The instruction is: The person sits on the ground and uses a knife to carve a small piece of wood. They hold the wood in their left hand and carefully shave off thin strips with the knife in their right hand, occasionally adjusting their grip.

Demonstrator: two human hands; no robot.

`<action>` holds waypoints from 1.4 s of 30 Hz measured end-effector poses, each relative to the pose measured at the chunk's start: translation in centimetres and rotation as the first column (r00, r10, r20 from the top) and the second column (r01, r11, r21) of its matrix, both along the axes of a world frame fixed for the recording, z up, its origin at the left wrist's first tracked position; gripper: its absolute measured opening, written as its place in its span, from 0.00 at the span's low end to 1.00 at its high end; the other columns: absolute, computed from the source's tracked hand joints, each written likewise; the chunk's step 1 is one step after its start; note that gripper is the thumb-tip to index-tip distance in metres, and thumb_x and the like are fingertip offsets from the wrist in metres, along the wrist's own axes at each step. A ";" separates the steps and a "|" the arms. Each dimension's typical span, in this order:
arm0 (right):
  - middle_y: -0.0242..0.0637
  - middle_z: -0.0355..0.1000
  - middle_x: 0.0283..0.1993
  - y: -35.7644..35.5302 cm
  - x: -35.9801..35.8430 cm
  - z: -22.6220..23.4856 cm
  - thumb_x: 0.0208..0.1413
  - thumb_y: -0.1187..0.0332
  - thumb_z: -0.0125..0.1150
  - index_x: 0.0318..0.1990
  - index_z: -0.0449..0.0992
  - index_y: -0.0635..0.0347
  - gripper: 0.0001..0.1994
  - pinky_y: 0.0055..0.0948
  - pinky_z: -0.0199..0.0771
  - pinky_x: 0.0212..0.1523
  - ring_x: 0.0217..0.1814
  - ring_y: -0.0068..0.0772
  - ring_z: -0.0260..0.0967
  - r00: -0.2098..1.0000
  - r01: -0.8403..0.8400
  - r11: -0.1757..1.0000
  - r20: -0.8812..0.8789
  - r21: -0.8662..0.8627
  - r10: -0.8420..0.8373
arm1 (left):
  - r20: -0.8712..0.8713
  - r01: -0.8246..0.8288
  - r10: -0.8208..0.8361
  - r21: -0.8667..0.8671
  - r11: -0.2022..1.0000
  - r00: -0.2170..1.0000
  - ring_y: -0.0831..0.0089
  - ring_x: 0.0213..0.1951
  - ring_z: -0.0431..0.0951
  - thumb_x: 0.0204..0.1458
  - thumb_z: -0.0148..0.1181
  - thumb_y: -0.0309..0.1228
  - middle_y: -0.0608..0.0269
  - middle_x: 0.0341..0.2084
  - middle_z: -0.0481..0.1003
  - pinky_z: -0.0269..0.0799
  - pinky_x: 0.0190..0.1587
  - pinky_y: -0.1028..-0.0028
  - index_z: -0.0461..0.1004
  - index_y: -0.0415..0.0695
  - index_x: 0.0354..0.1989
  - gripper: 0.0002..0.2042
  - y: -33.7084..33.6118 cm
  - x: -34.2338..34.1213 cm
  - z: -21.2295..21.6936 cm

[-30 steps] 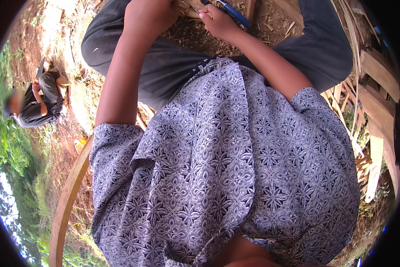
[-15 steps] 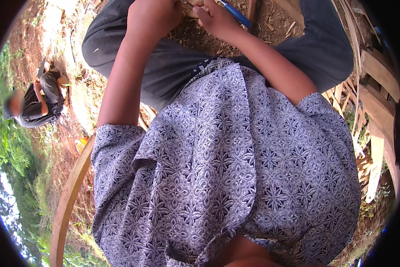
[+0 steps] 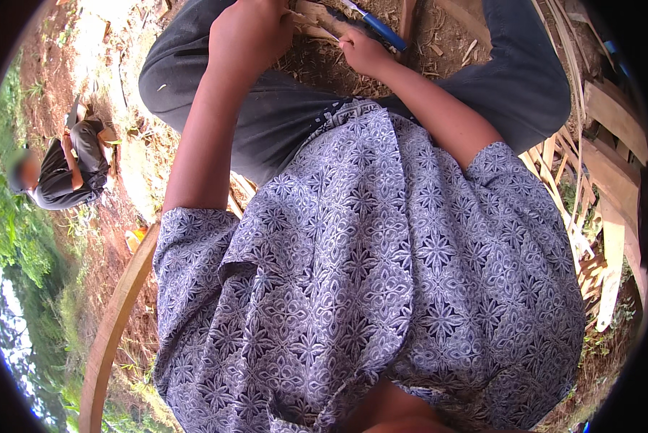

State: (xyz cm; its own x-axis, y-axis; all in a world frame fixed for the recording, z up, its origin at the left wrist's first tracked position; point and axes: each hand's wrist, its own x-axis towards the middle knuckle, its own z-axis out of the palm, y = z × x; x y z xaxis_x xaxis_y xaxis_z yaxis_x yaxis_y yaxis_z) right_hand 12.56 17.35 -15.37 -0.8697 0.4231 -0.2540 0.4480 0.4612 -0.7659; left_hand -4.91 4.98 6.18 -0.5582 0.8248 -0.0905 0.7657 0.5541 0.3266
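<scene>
Near the top edge, my left hand point(image 3: 250, 35) is closed in a fist, its fingers partly cut off by the frame; what it grips is hidden. To its right, my right hand point(image 3: 365, 52) pinches the end of a thin pale strip point(image 3: 329, 33), which runs toward the left hand. A light wooden piece point(image 3: 322, 13) with a rough, split edge lies just beyond the strip. Close past the right hand, a tool with a blue handle point(image 3: 383, 30) and a thin metal shaft rests by the wood; its far end is cut off.
Wood shavings point(image 3: 439, 49) litter the soil between my bent legs. Boards and split strips point(image 3: 612, 180) are piled at the right. A long curved-looking beam point(image 3: 115, 325) stands at the left. Farther left another person point(image 3: 71, 162) sits on the ground, near an orange object point(image 3: 135, 238).
My right hand has drawn away from the left and slightly down, uncovering the pale strip and more of the wooden piece. The left hand has shifted only slightly.
</scene>
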 end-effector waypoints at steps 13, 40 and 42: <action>0.45 0.81 0.38 -0.7 0.5 -1.4 0.69 0.54 0.54 0.54 0.75 0.50 0.15 0.45 0.78 0.48 0.44 0.51 0.81 0.996 0.024 0.998 0.087 -0.053 -0.020 | 0.005 -0.112 0.113 -0.049 0.992 0.994 0.39 0.37 0.80 0.53 0.61 0.31 0.41 0.33 0.79 0.76 0.42 0.47 0.74 0.39 0.34 0.07 0.2 0.8 -0.2; 0.44 0.80 0.38 -0.3 -0.9 2.1 0.69 0.57 0.55 0.50 0.76 0.54 0.12 0.46 0.77 0.46 0.44 0.53 0.80 0.995 -0.042 0.998 -0.085 0.038 0.045 | -0.093 -0.099 0.096 -0.032 0.995 0.991 0.51 0.33 0.84 0.54 0.66 0.37 0.54 0.31 0.82 0.80 0.36 0.56 0.79 0.44 0.33 0.09 -2.1 2.5 -1.9; 0.45 0.80 0.38 -1.3 -1.9 1.0 0.69 0.58 0.55 0.51 0.76 0.52 0.12 0.49 0.77 0.45 0.42 0.55 0.80 0.994 -0.007 1.000 -0.108 0.017 0.009 | -0.110 -0.087 0.083 -0.033 0.996 0.990 0.51 0.33 0.84 0.53 0.66 0.37 0.54 0.31 0.82 0.80 0.37 0.56 0.79 0.45 0.33 0.09 -1.5 1.8 -2.0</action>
